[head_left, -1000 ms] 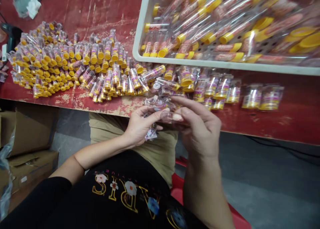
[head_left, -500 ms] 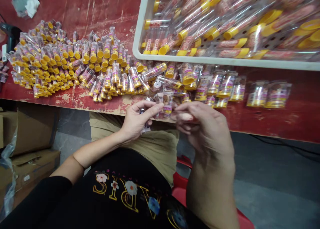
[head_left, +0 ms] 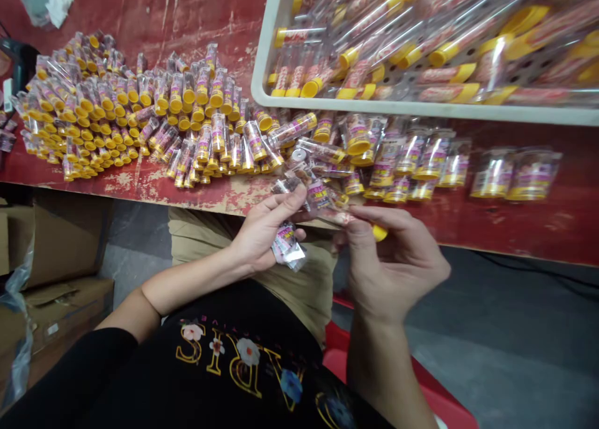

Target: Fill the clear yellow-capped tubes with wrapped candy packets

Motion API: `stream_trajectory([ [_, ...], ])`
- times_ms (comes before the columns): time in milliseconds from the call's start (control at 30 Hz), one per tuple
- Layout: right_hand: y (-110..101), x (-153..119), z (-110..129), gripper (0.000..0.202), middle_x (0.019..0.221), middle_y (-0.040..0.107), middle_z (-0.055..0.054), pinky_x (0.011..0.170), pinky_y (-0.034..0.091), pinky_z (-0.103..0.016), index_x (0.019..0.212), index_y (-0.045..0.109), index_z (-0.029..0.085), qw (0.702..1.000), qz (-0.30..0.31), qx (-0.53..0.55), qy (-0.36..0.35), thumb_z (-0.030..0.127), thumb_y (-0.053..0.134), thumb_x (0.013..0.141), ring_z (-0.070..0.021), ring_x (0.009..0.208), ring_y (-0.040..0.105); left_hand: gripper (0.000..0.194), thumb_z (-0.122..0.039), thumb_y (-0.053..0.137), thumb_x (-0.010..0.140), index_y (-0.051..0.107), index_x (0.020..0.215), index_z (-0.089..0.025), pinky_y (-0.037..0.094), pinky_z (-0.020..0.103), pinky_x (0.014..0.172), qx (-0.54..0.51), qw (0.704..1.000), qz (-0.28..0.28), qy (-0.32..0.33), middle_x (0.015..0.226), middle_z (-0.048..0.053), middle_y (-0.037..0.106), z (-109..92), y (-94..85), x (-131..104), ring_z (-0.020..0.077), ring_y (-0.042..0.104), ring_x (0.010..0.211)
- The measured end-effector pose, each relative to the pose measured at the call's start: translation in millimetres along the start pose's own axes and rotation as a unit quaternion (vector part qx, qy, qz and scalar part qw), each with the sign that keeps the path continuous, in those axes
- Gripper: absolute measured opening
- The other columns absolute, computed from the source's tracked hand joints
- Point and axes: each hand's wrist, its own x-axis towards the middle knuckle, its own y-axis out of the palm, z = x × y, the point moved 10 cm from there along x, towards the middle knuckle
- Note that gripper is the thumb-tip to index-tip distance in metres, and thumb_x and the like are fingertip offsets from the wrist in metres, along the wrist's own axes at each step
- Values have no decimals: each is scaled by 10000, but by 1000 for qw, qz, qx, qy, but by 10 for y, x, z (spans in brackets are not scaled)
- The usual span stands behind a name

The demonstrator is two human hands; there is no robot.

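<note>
My left hand [head_left: 262, 229] is closed around several printed clear plastic sleeves [head_left: 287, 245], which stick out below its fingers. Another printed sleeve [head_left: 319, 193] extends past the left thumb toward the right. My right hand [head_left: 393, 254] pinches a small clear tube [head_left: 344, 218] with red-and-white contents, its yellow cap [head_left: 380, 232] showing between the fingers. The tube's far end points at the left hand's sleeve; whether it is inside cannot be made out. Both hands are over the table's near edge.
Many sleeved tubes [head_left: 103, 104] are heaped along the red table [head_left: 187, 17], more lying in a row [head_left: 435, 157] at right. A white perforated tray [head_left: 260, 73] at the back holds bare yellow-capped tubes. Cardboard boxes [head_left: 70, 229] stand at lower left, and a red stool [head_left: 339, 348] is below me.
My right hand has turned, so the tube and its yellow cap now show. The sleeve at my left fingertips has tilted, and more sleeves show beneath that hand.
</note>
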Motion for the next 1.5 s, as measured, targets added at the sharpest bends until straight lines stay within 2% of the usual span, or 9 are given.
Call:
stream_trajectory([
  [100,-38,-109,118,225,1066,752,-65,653,632,-297,1138,826,243,998,-28,-42,-40,221,775,920,-146,797,738,238,-274,885,844,688,849,-141,468,178,560,3,1000,-1,28,875,8,716,-17,-19,-2,74,649,703],
  [167,40,-191,113,354,1252,736,-93,850,684,-381,1332,759,285,996,27,-71,-38,229,681,991,-212,1104,747,267,-293,912,813,697,891,-155,502,191,598,4,999,-6,54,905,7,741,-53,-43,0,94,678,735],
  [233,116,-271,98,443,1367,700,-96,962,681,-447,1448,677,324,992,84,-87,-38,225,632,1019,-237,1240,711,301,-306,935,782,713,929,-165,519,195,614,11,997,-11,78,924,2,754,-92,-65,-2,96,684,732],
  [433,12,-282,133,449,1216,754,-62,803,715,-389,1340,750,331,997,19,-42,-58,165,766,923,-179,906,791,234,-256,921,785,745,894,-146,545,196,601,58,997,25,32,907,29,765,-30,-7,-4,105,707,706],
  [600,53,-199,245,482,1181,781,-33,891,677,-428,1330,751,385,990,55,-76,-110,139,766,916,-211,1013,777,279,-272,943,750,791,956,-162,543,205,595,84,994,61,22,939,37,777,-61,29,-8,102,700,686],
  [767,-27,-149,227,477,1063,726,-16,614,572,-282,1307,758,410,992,21,-98,-83,149,779,907,-121,765,674,384,-353,1005,643,816,922,-170,556,220,597,119,984,130,15,905,39,772,-3,122,-86,156,740,797],
  [1100,-88,-188,305,389,886,726,-12,539,447,-274,1176,826,363,981,-62,-133,-130,149,846,852,-142,731,642,412,-429,1001,620,804,881,-178,549,257,612,157,979,128,31,866,39,757,31,130,-132,160,719,765],
  [1367,-92,-172,221,385,869,735,-2,637,510,-295,1161,828,359,980,-74,-123,-137,144,854,843,-142,754,659,421,-425,1014,595,803,858,-174,535,231,587,141,981,126,42,852,22,743,41,119,-76,124,686,723],
  [1500,-58,-145,177,225,851,722,-10,651,545,-309,1073,856,306,982,-76,-140,-98,226,849,863,-149,758,674,381,-386,1001,640,804,888,-174,531,213,582,127,982,133,44,908,26,761,48,99,-31,122,704,747],
])
